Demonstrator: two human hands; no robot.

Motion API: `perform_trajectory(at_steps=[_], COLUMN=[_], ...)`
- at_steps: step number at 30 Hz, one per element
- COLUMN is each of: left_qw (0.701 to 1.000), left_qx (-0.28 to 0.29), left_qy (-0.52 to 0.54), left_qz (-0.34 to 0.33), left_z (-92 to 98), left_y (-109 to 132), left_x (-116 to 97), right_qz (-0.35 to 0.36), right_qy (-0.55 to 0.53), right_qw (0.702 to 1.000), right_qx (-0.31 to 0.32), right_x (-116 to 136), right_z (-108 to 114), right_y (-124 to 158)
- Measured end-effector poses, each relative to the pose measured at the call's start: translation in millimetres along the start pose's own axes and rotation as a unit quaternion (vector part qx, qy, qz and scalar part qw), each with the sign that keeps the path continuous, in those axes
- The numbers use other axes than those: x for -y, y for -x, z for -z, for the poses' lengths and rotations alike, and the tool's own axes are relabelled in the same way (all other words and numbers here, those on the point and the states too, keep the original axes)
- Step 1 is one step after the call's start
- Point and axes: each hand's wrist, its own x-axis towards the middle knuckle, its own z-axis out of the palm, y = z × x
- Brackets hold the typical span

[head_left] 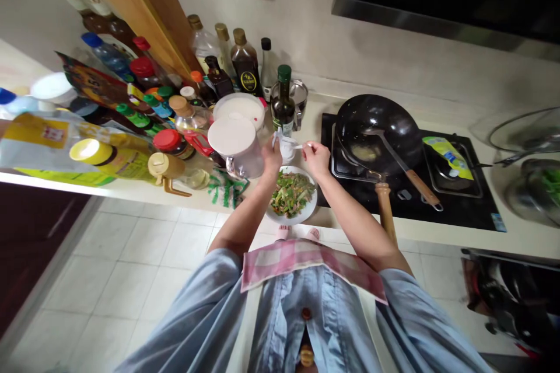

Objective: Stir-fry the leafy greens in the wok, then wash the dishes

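Observation:
My left hand [272, 157] is closed on a whitish, translucent piece [278, 138] that looks like a lid, at the side of a small white jar [287, 152]. My right hand [317, 158] pinches the handle of a white spoon [299, 146], whose other end reaches over the jar. Whatever is inside the jar is too small to make out. Just below both hands, a white plate [301, 219] holds chopped green stir-fry [291, 193]. Close to my left hand stands a white lidded canister [236, 145].
A black wok [376, 122] with a spatula [406, 168] in it sits on the black stove [455, 209]; its wooden handle [385, 204] points toward me. Several bottles and a dark green bottle [283, 101] crowd the counter behind and left. A yellow-green packet [450, 157] lies on the right burner.

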Motion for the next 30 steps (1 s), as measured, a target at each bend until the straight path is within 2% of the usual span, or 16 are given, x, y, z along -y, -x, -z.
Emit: perform_trajectory(at_steps=[4,8,10,13,18,20,22,27,30], left_qw=[1.0,1.0,1.0,1.0,1.0,1.0,1.0,1.0,1.0], left_qx=[0.002,-0.003,-0.007,-0.007,-0.002,-0.002,-0.001,0.0,0.003], left_qy=[0.005,0.011,0.012,0.008,-0.006,-0.007,-0.014,-0.015,-0.014], left_qz=[0.001,0.003,0.004,0.003,-0.001,-0.003,-0.003,-0.01,-0.01], left_z=[1.0,0.8,0.1,-0.5,0.6,1.3,1.5,0.2,-0.2], left_y=[0.5,0.3,-0.2,-1.3,-2.3,-2.5,-3.1,-4.0,-2.9], left_x=[-3.6,-2.8,-0.7,2.2,2.3,2.5,3.8,7.6,8.0], right_qz=[-0.036,-0.119,-0.173,-0.247,-0.314,-0.317,-0.288,-0.131,-0.075], right_qy=[-0.034,-0.13,-0.209,-0.33,-0.422,-0.453,-0.479,-0.442,-0.341], right_qw=[0.999,0.984,0.962,0.91,0.848,0.83,0.826,0.868,0.902], right_qx=[0.002,-0.013,-0.023,-0.036,-0.06,-0.07,-0.08,-0.183,-0.254], right_x=[-4.8,-1.5,1.8,6.9,16.8,21.9,26.1,22.2,7.3], right_z=[-9.7,-9.9,-5.2,5.0,25.8,42.9,70.8,167.9,206.9], right_y=[-0.2,0.2,-0.8,-1.5,2.3,3.0,2.2,-2.7,-10.6])
